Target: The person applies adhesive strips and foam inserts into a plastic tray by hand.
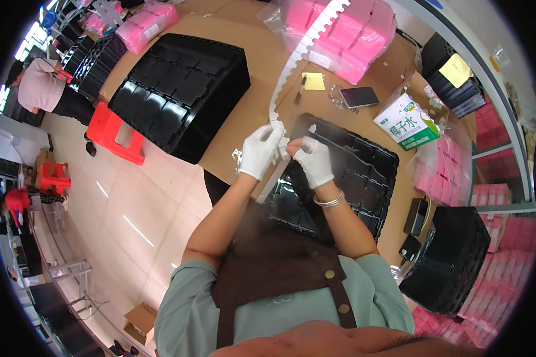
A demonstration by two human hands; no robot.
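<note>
Head view: left hand [261,152] and right hand [312,163] apparently pinch a notched white strip [293,59]; work looks partway, much remaining beyond them.

Tray [363,169] on table [244,116], tray stack [181,89] left, carton [404,121] right

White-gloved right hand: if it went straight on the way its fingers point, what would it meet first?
Probably the white notched strip, whose lower end lies between the white-gloved right hand and the white-gloved left hand; depth and contact there are unclear.
</note>
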